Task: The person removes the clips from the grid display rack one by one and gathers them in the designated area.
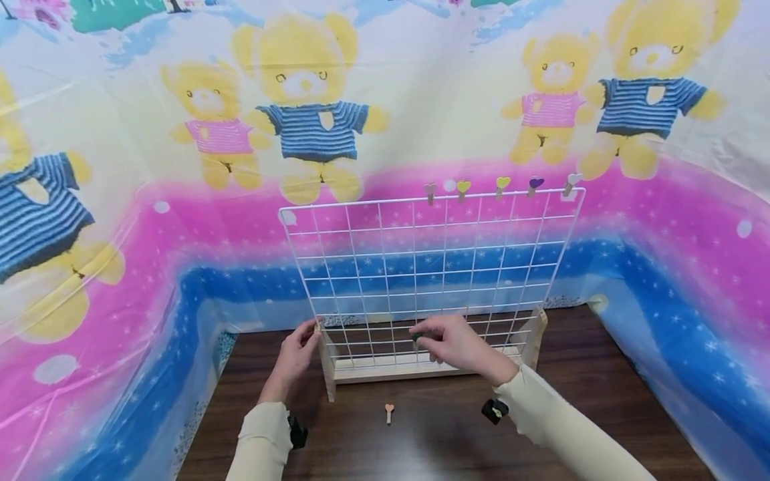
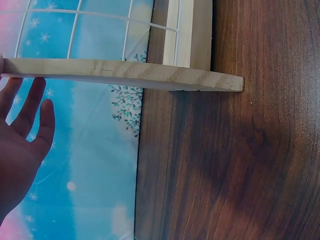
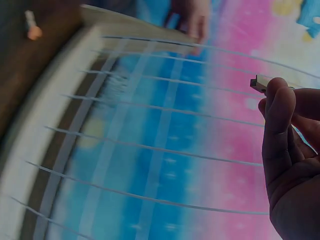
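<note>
My right hand (image 1: 456, 342) pinches a small wooden clothespin (image 3: 259, 84) between thumb and fingertips, in front of the white wire grid (image 1: 415, 259). Its dark green top shows at the fingertips in the head view; the hand covers the rest. At the grid's lower left, my left hand (image 1: 296, 351) grips the upper end of the wooden side leg (image 2: 150, 73), fingers against its outer face. Along the right half of the grid's top wire sit several heart clothespins, among them a yellow one (image 1: 502, 182) and a purple one (image 1: 536, 183).
A clothespin with an orange heart (image 1: 389, 409) lies on the dark wood table (image 1: 355, 444) before the stand. The grid stands on a pale wooden base (image 1: 391, 373) with a second side leg (image 1: 533, 339) at right. A bear-printed cloth (image 1: 421, 133) hangs behind.
</note>
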Available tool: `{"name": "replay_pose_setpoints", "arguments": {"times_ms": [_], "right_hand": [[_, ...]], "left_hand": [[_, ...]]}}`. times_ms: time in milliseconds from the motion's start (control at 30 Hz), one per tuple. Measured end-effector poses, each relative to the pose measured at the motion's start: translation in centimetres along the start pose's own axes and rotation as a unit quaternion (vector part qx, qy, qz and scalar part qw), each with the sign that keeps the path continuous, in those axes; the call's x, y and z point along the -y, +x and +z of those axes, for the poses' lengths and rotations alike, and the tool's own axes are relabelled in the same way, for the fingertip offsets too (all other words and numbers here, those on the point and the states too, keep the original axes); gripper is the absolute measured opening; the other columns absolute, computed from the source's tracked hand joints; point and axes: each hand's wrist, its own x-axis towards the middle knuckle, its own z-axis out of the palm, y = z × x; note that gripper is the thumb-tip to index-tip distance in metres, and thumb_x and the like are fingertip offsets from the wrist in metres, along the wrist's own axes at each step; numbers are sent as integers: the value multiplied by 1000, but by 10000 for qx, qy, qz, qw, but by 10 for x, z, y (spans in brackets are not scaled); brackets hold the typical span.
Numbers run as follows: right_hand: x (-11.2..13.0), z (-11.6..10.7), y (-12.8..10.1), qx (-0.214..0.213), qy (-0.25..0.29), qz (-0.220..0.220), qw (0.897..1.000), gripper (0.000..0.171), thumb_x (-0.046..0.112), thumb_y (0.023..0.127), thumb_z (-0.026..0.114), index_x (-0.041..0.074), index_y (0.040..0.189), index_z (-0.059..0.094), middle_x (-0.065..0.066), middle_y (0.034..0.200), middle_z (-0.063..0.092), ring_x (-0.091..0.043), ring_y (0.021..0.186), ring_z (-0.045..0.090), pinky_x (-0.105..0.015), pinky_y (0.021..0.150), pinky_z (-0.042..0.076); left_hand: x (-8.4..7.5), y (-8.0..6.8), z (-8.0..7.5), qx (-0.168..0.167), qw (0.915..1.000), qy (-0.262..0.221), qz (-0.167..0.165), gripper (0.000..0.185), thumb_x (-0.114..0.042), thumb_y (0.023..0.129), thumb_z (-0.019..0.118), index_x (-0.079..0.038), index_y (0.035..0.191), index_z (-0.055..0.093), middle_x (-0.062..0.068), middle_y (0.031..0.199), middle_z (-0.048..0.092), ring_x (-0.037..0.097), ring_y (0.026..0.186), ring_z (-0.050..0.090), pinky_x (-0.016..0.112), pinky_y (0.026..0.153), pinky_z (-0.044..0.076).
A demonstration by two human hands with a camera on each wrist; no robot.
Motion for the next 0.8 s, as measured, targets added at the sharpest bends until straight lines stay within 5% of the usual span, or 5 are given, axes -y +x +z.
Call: {"name": "replay_pose_setpoints", "arguments": {"times_ms": [367, 800], "right_hand": [[-49, 51, -20, 319, -23, 360, 9988, 22, 4, 89, 61, 6, 109, 69, 4, 78, 64, -6, 46, 52, -24, 43, 44], [-96, 94, -26, 455, 648, 814, 9935, 16, -4, 86, 59, 1, 99, 66, -8, 80, 66, -11, 51, 57, -25, 47, 50]], "left_hand": [[-1, -1, 0, 13, 9999, -104, -114, 39, -19, 100, 50, -10, 138, 49, 21, 126, 56, 34, 118, 51, 51, 93, 43], [0, -1, 1, 3, 10000, 16, -97, 36, -17, 101, 48, -13, 137, 50, 20, 128, 55, 33, 117, 51, 50, 92, 44]]}}
